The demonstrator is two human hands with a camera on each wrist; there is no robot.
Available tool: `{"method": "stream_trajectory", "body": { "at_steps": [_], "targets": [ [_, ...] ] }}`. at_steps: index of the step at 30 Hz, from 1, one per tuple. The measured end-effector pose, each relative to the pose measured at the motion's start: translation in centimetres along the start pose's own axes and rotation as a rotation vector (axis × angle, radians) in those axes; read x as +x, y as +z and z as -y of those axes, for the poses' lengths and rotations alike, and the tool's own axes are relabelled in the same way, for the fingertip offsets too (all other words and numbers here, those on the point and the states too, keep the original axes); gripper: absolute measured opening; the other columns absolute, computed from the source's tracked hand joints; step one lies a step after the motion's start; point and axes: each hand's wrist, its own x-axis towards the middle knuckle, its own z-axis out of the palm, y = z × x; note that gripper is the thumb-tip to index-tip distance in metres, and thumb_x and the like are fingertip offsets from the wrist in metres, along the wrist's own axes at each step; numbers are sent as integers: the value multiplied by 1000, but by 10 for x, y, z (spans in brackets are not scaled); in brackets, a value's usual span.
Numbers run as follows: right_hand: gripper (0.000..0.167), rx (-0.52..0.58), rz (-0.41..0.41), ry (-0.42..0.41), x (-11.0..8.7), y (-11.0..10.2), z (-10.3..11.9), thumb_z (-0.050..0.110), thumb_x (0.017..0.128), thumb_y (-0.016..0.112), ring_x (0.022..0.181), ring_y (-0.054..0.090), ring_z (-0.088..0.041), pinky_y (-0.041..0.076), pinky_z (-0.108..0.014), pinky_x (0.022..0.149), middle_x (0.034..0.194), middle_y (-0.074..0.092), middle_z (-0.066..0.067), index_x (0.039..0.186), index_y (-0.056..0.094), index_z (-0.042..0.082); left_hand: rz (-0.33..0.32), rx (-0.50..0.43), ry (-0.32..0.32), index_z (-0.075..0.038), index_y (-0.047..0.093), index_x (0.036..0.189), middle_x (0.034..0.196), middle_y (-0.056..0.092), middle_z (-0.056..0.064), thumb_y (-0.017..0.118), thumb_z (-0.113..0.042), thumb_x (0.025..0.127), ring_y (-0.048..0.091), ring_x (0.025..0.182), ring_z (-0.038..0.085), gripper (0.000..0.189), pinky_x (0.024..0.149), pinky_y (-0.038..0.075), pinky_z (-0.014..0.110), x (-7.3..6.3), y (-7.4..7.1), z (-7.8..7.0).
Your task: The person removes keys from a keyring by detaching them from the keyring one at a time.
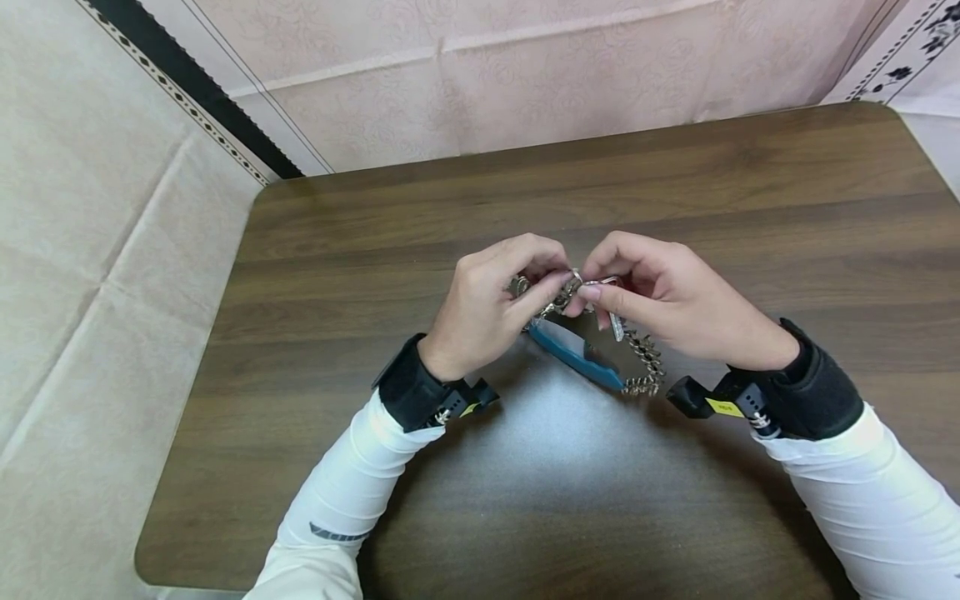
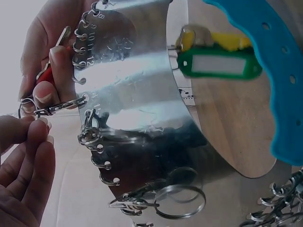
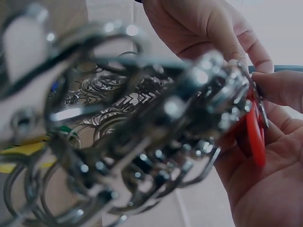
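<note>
My left hand [image 1: 487,296] pinches a small split ring [image 2: 28,101] at the end of a short chain [image 2: 61,107] between thumb and fingers. Close against it, my right hand [image 1: 663,283] holds a key [image 2: 64,35] with a red key tag [image 3: 256,135]. The chain hangs from a numbered hole in a shiny metal plate [image 2: 128,71], whose edge carries a row of rings. A blue handle [image 1: 570,357] lies on the side nearer my body. In the left wrist view, a green key tag [image 2: 218,73] hangs behind the plate, with something yellow above it.
Around the right of the handle curves a bunch of metal chains and rings [image 1: 647,362]. Everything is above a brown wooden table [image 1: 450,508]. Pale patterned cloth [image 1: 525,83] hangs behind the table's far edge.
</note>
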Motion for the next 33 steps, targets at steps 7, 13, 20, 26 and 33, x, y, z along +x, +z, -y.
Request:
{"method": "stream_trajectory", "body": {
  "at_steps": [7, 13, 20, 26, 33],
  "targets": [
    [8, 11, 24, 35, -1, -4, 2, -2, 102, 54, 66, 58, -14, 41, -30, 49, 86, 69, -6, 104, 57, 5, 16, -1, 9, 1, 65, 98, 88, 67, 9, 67, -4, 96, 60, 79, 13, 6, 70, 51, 25, 0, 1, 1],
    [9, 5, 56, -15, -2, -8, 1, -3, 103, 50, 68, 57, -14, 45, -28, 54, 87, 68, -4, 106, 56, 3, 25, 0, 41, 1, 65, 99, 91, 68, 10, 65, -4, 98, 62, 83, 14, 6, 77, 52, 23, 0, 1, 1],
    [8, -7, 21, -62, -1, -5, 0, -3, 103, 51, 60, 51, -14, 42, -27, 50, 85, 71, -8, 101, 56, 2, 58, 6, 81, 2, 65, 100, 91, 67, 10, 61, -4, 100, 60, 82, 13, 7, 76, 51, 22, -1, 2, 2],
    [10, -7, -15, -94, 0, -1, 0, -6, 100, 54, 55, 48, -13, 38, -28, 47, 77, 66, -7, 94, 55, 3, 62, 15, 109, 2, 65, 100, 91, 67, 9, 60, -4, 100, 60, 82, 13, 7, 77, 52, 21, -1, 4, 5],
    [8, -56, -45, -175, 2, -1, 0, -8, 99, 55, 53, 46, -9, 36, -25, 44, 75, 67, -2, 95, 50, -2, 83, 28, 143, 1, 64, 101, 92, 68, 9, 62, -3, 99, 61, 84, 13, 5, 79, 53, 21, -1, 4, 4]
  ]
}}
